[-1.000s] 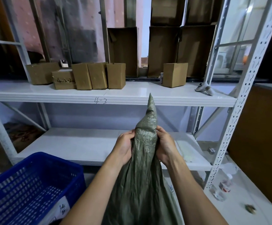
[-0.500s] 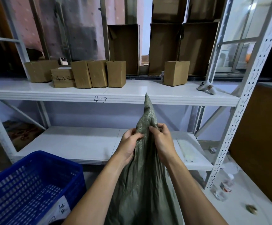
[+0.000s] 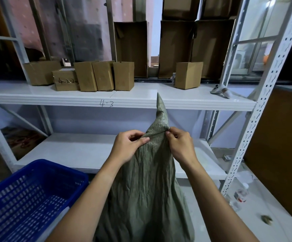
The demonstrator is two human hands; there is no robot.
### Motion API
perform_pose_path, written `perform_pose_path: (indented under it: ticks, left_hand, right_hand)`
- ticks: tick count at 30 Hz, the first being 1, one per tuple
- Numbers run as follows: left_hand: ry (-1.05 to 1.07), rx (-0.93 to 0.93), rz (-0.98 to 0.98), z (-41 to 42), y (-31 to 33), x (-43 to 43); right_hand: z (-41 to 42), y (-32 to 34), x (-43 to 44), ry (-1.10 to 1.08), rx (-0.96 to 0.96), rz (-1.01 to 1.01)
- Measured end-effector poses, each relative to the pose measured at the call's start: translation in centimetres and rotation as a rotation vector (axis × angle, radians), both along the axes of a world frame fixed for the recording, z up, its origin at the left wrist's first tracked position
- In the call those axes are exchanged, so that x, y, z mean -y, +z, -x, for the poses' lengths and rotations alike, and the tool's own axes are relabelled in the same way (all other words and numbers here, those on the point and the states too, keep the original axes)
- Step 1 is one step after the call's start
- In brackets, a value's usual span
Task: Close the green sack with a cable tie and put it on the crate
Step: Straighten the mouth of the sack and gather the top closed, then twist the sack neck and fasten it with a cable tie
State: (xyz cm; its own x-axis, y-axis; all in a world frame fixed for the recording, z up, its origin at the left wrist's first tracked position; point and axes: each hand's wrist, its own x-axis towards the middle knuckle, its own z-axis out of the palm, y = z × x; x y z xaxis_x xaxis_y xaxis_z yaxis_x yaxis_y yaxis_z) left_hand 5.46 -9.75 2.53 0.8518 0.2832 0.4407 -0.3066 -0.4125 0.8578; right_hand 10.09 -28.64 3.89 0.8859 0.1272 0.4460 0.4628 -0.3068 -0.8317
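The green woven sack (image 3: 147, 189) stands upright in front of the person, between both forearms, with its neck gathered into a narrow twisted point that rises before the white metal shelf (image 3: 72, 151). The left hand (image 3: 126, 147) and right hand (image 3: 182, 145) each have thumb and fingers curled, pinching the ends of a thin green cable tie (image 3: 154, 134) that runs across the gathered neck. The blue plastic slatted crate (image 3: 28, 198) sits low to the left, just beside the sack, and small brown cardboard boxes (image 3: 96, 75) line the upper shelf.

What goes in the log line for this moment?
left hand: pinches green sack neck | right hand: pinches neck | neck: thin band across, maybe cable tie | blue crate: sack not on it yet
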Motion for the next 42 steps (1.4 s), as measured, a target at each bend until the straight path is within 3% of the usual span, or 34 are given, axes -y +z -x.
perform_pose_path:
  ticks: [2, 8, 14, 24, 27, 31, 33, 36, 40, 42]
  left_hand:
    - [-0.028, -0.022, 0.044, 0.0, 0.2, 0.1]
    - [-0.383, -0.193, 0.772, -0.2, -1.2, 2.5]
    - [-0.553, -0.270, 1.036, -0.3, -1.9, 5.2]
    - [-0.349, -0.300, 0.924, -1.6, -3.0, 7.9]
    - [-0.260, -0.275, 0.947, -1.6, -3.5, 8.4]
    - [-0.238, -0.245, 1.010, -2.0, -3.5, 8.5]
    - [-0.285, -0.241, 1.030, -2.2, -3.5, 7.6]
    - [-0.362, -0.293, 0.884, -2.3, -3.4, 5.9]
    - [-0.281, -0.305, 0.606, -2.6, -3.9, 6.2]
    - [-0.270, -0.307, 0.629, -2.6, -3.8, 6.5]
  right_hand:
    - [0.0, -0.2, -0.4, 0.046, -0.064, -0.129]
    - [0.0, -0.6, -1.4, 0.248, -0.485, -0.559]
    - [0.3, -0.3, -2.8, 0.259, -0.572, -0.743]
    - [-0.8, -0.5, -3.4, 0.207, -0.550, -0.674]
    - [-0.6, -0.3, -3.6, 0.234, -0.509, -0.541]
    - [-0.3, -0.5, -3.3, 0.194, -0.285, -0.209]
    - [-0.1, -1.4, -2.4, 0.140, -0.209, -0.166]
    - [1.1, -4.3, -0.6, 0.181, -0.291, -0.208]
    - [2.9, -9.1, -0.9, 0.342, -0.417, -0.013]
    - [3.1, -10.5, -1.6, 0.383, -0.418, -0.007]
